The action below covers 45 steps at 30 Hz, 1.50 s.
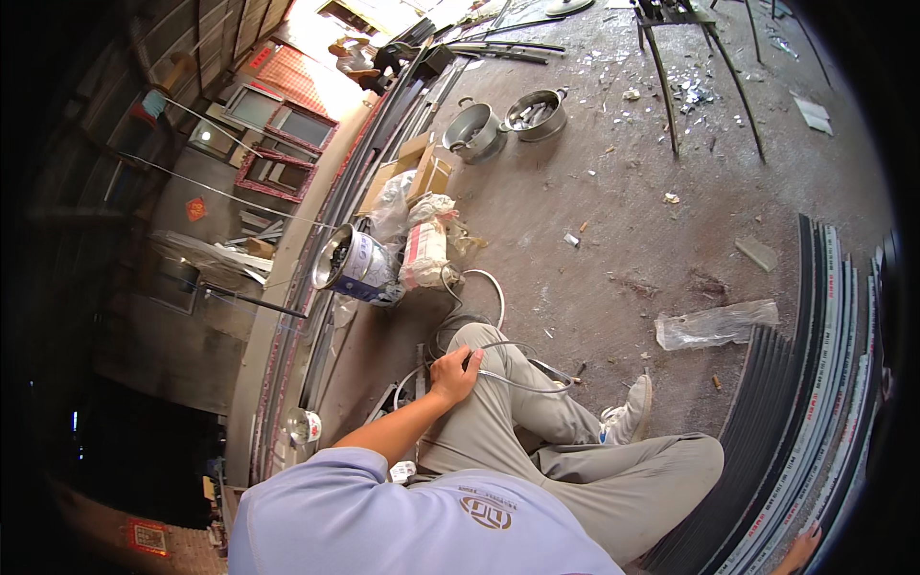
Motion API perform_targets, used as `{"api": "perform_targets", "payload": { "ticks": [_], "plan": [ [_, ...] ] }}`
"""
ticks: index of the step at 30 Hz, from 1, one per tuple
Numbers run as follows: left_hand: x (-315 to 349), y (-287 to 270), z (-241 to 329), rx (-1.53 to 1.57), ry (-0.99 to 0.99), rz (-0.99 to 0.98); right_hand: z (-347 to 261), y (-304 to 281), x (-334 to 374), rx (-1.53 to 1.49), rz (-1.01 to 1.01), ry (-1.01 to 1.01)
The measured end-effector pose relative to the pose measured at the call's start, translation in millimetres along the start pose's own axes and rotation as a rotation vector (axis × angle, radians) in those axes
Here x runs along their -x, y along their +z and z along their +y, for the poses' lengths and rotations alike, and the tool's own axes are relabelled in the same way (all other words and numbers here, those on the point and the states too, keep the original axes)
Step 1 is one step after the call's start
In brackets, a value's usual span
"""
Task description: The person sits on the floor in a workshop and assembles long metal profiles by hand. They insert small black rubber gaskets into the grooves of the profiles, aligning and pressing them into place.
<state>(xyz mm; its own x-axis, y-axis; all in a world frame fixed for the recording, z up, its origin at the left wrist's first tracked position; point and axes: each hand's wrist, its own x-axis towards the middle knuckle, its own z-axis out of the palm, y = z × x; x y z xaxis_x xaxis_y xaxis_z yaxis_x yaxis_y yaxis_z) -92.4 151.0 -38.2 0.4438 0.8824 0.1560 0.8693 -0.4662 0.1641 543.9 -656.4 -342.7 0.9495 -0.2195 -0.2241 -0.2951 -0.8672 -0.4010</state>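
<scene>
My left hand (454,376) rests on my raised left knee, its fingers closed round a thin grey hose (522,384). The hose loops over my leg and continues in coils on the floor beside it. Far to the right, at the picture's lower edge, my right hand (803,549) touches a stack of long black and grey profile strips (815,412). Only part of that hand shows, so its grip cannot be made out. Near my foot, the end of the hose and a small fitting (579,369) lie on the floor.
Ahead on the left stand an open metal bucket (356,261), a wrapped bundle (425,257) and a cardboard box (427,174). Two metal pots (475,132) sit farther off. A plastic wrapper (719,324) and scraps lie on the floor. Long bars (369,177) run along the left wall.
</scene>
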Motion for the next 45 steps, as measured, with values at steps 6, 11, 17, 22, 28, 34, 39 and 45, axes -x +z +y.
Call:
{"api": "perform_targets", "payload": {
  "ticks": [6, 11, 17, 22, 28, 34, 39, 45],
  "plan": [
    [10.2, 50.7, -25.5, 0.056, -0.077, -0.088, -9.6, -93.5, -37.7, 0.861, 0.316, -0.758],
    [-1.0, 42.8, -27.8, 0.098, -0.014, -0.038, -198.5, -163.7, 64.0, 0.082, 0.242, -0.463],
    [7.0, 62.0, -60.7, 0.249, 0.003, 0.022, -452.5, -234.9, 234.1, 0.439, 0.161, -0.63],
    [10.5, 86.2, -84.6, 0.33, 0.03, 0.052, -589.6, -235.2, 310.6, 0.898, 0.272, -1.152],
    [16.5, 85.0, -100.3, 0.499, 0.047, 0.101, -719.7, -205.3, 417.8, 1.199, 0.242, -1.349],
    [21.0, 83.8, -105.2, 0.641, 0.002, 0.108, -784.3, -177.7, 479.2, 1.36, 0.242, -1.422],
    [19.3, 86.5, -109.3, 0.653, 0.0, 0.123, -798.7, -173.8, 505.3, 1.412, 0.24, -1.451],
    [17.1, 85.8, -110.1, 0.693, 0.009, 0.12, -792.2, -155.6, 506.7, 1.421, 0.172, -1.438]
  ]
}}
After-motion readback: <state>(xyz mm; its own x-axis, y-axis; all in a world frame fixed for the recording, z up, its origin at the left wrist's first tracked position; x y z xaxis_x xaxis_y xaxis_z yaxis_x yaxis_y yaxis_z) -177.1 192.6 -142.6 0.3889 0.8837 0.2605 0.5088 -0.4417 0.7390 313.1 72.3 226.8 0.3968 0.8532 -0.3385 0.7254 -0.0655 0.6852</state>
